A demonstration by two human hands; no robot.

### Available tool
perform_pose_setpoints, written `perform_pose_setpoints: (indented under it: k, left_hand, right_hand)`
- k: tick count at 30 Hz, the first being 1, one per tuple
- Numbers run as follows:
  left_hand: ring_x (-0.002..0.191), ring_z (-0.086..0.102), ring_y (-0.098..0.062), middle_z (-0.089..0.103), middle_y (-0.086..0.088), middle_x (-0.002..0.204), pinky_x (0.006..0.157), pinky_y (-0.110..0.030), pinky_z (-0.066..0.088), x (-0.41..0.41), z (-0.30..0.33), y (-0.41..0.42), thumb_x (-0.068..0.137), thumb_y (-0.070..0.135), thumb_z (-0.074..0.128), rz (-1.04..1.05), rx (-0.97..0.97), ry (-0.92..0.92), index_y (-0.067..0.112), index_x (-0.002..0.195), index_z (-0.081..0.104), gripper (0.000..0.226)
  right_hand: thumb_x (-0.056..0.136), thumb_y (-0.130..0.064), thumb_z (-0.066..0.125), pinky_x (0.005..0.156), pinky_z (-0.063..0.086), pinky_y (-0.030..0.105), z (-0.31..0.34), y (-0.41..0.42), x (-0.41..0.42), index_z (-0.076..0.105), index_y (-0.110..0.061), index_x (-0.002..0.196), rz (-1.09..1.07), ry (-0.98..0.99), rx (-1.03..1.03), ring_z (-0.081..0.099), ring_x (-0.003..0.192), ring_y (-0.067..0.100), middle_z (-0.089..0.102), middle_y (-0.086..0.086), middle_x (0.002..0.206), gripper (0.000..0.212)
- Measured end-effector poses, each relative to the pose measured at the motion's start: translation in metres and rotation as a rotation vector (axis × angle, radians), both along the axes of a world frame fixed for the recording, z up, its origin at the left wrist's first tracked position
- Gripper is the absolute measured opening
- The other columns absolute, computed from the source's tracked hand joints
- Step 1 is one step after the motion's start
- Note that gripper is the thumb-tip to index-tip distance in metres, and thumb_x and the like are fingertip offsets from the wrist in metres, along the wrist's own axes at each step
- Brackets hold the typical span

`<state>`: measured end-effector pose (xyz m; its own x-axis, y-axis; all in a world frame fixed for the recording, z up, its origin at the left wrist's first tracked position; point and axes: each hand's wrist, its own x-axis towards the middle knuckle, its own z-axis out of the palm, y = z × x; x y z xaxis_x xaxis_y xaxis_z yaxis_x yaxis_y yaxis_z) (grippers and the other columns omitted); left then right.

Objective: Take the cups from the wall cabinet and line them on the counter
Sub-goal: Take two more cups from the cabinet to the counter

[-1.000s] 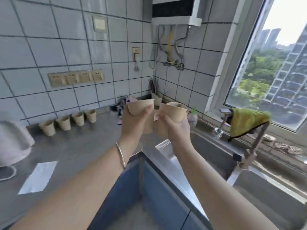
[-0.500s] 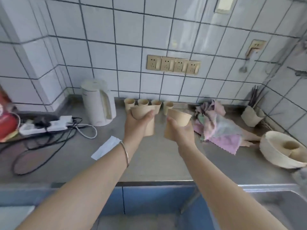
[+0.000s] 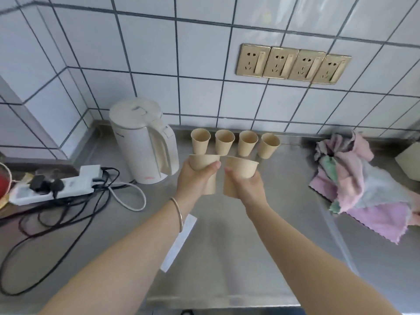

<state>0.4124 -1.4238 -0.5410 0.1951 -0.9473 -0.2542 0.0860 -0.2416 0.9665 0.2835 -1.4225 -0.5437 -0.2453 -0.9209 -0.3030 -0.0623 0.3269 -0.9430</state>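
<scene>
Over the steel counter [image 3: 227, 258], my left hand [image 3: 193, 178] grips one tan paper cup [image 3: 205, 165] and my right hand [image 3: 247, 185] grips another [image 3: 241, 169], both mouth-up, tipped slightly away from me. Four matching cups [image 3: 235, 143] stand upright in a row by the tiled wall, between the white kettle [image 3: 145, 142] and the pink cloths [image 3: 363, 183]. Bare counter lies right of the row.

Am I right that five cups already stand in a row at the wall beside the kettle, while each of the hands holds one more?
Not quite: the head view shows four cups in the row, not five. They do stand beside the kettle, and the left hand and right hand each hold one more.
</scene>
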Motion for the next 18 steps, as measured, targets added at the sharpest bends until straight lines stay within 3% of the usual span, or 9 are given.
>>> perform_pose_setpoints:
  k: [4,8,11,15,16,18]
  left_hand:
    - [0.092,0.067,-0.018,0.07,-0.004,0.104,0.07,-0.027,0.05,0.001,-0.025,-0.043,0.05,0.048,0.076,0.016,0.061,0.003,0.012,0.113,0.058,0.075]
    - [0.097,0.065,-0.018,0.068,0.001,0.107,0.083,-0.037,0.053,-0.002,-0.054,-0.078,0.051,0.046,0.079,0.02,0.076,-0.075,0.021,0.11,0.055,0.068]
    - [0.093,0.061,-0.015,0.063,0.008,0.104,0.08,-0.031,0.05,-0.004,-0.073,-0.098,0.061,0.033,0.083,0.073,0.088,-0.178,0.028,0.104,0.048,0.056]
    - [0.091,0.055,-0.012,0.057,0.012,0.101,0.068,-0.01,0.039,-0.007,-0.091,-0.118,0.063,0.026,0.084,0.145,0.093,-0.273,0.024,0.115,0.047,0.064]
    - [0.091,0.054,-0.011,0.057,0.011,0.102,0.064,-0.007,0.037,-0.007,-0.096,-0.121,0.063,0.024,0.084,0.158,0.093,-0.286,0.022,0.118,0.046,0.067]
    - [0.094,0.055,-0.012,0.061,0.007,0.11,0.073,-0.012,0.039,-0.007,-0.106,-0.126,0.062,0.023,0.084,0.17,0.078,-0.315,0.022,0.122,0.045,0.072]
  right_hand:
    - [0.066,-0.045,0.076,0.079,0.054,0.034,-0.025,-0.042,-0.002,0.053,-0.02,0.113,-0.028,0.038,0.043,0.063,0.098,0.016,0.064,-0.002,0.107,0.058]
    - [0.05,-0.055,0.076,0.088,0.054,0.044,-0.05,-0.082,-0.006,0.051,-0.029,0.106,-0.004,0.132,0.011,0.059,0.104,0.018,0.06,0.002,0.113,0.066]
    - [0.058,-0.04,0.08,0.083,0.05,0.033,-0.065,-0.103,-0.011,0.043,-0.032,0.105,0.049,0.138,0.019,0.058,0.103,0.016,0.056,-0.001,0.115,0.061]
    - [0.067,-0.011,0.079,0.071,0.043,0.015,-0.086,-0.123,-0.017,0.038,-0.03,0.109,0.083,0.126,-0.027,0.057,0.089,0.001,0.056,-0.013,0.099,0.062]
    - [0.067,-0.009,0.079,0.071,0.044,0.014,-0.09,-0.127,-0.017,0.038,-0.03,0.109,0.089,0.143,-0.032,0.057,0.088,0.001,0.055,-0.017,0.095,0.063]
    - [0.066,-0.01,0.078,0.078,0.045,0.02,-0.096,-0.134,-0.015,0.038,-0.03,0.112,0.086,0.173,-0.02,0.057,0.094,0.008,0.053,-0.022,0.093,0.064]
